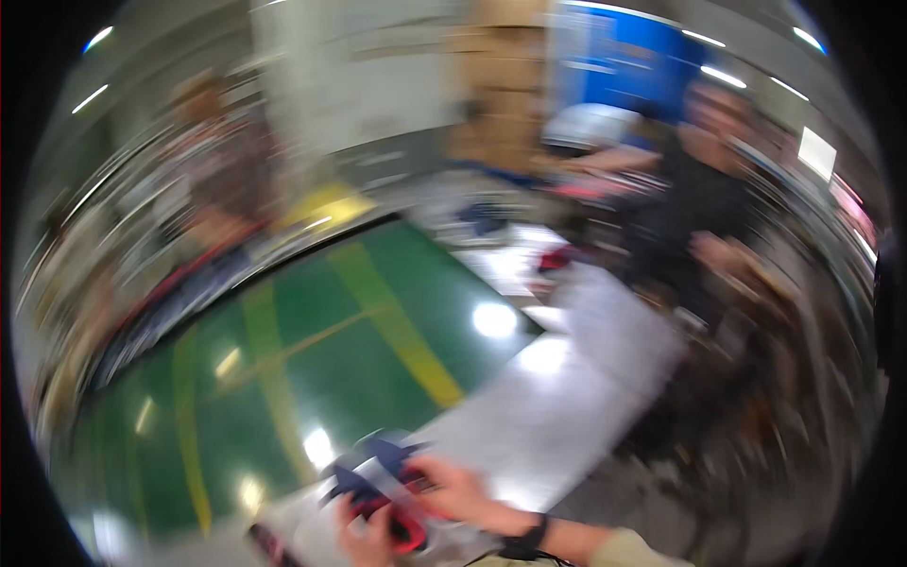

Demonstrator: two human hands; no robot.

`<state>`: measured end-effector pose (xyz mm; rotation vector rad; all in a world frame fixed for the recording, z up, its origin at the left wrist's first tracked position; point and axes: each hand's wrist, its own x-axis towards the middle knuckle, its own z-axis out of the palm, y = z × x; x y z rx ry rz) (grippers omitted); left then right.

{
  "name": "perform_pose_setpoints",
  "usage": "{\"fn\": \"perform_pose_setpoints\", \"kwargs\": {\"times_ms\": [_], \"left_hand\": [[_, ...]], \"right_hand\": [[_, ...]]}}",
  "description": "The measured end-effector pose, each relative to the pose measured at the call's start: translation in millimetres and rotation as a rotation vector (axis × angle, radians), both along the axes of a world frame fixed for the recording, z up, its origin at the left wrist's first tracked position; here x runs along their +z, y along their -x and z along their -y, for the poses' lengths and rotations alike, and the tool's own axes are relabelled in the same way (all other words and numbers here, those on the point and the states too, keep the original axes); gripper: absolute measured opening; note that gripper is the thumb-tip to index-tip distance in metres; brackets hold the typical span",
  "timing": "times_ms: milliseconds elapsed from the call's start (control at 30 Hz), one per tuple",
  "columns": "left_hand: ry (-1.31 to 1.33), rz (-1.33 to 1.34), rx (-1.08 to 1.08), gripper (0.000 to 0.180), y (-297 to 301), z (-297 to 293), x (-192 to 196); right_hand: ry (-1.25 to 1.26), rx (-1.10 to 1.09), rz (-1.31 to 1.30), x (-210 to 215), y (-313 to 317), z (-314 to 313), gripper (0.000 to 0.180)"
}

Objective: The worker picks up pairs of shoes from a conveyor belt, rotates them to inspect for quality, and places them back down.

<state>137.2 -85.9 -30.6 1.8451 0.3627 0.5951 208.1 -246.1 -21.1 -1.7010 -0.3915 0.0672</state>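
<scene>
Nearest the camera, at the lower edge, the person's two hands meet over a small bundle on the pale tabletop [567,406]. The right hand [453,491], with a dark band at its wrist, comes in from the lower right and its fingers curl onto a dark blue piece of cloth [373,472], which has a pale strip lying across it. The left hand [364,539] sits just below, its grip clamped on a red and black object [406,529] that touches the cloth; the blur hides what kind of thing it is. The right hand's grip looks closed on the cloth and strip, though the smear makes the exact finger hold hard to tell.

The whole view is streaked by head motion. Beyond the tabletop lies a glossy green floor [312,350] with yellow lines. A person in dark clothing [704,208] stands to the right, another person [213,161] to the left, well apart from the hands, with cardboard boxes [501,85] and a blue panel [624,57] behind.

As a judgement, the step in hand is gathering or arranging the cloth with the red and black object, both held near the tabletop's near edge. The next move would call for a steadier look down and a firm two-handed hold, so the cloth does not slip off the edge.
</scene>
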Motion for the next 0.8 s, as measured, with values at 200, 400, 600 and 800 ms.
{"fn": "perform_pose_setpoints", "kwargs": {"times_ms": [200,400,600,800], "left_hand": [[0.015,-0.025,-0.146,0.054,-5,34,-20],[-0.127,0.101,0.136,0.038,5,56,-35],[-0.215,0.134,0.194,0.030,-8,47,-30],[-0.331,0.110,0.153,0.029,-14,41,-44]], "right_hand": [[0.432,-0.149,0.344,-15,-9,89,0.020],[0.757,0.486,0.280,48,-1,71,0.031],[0.922,0.711,0.407,74,-3,45,0.049],[0.921,0.813,0.435,79,-6,29,0.051]]}}
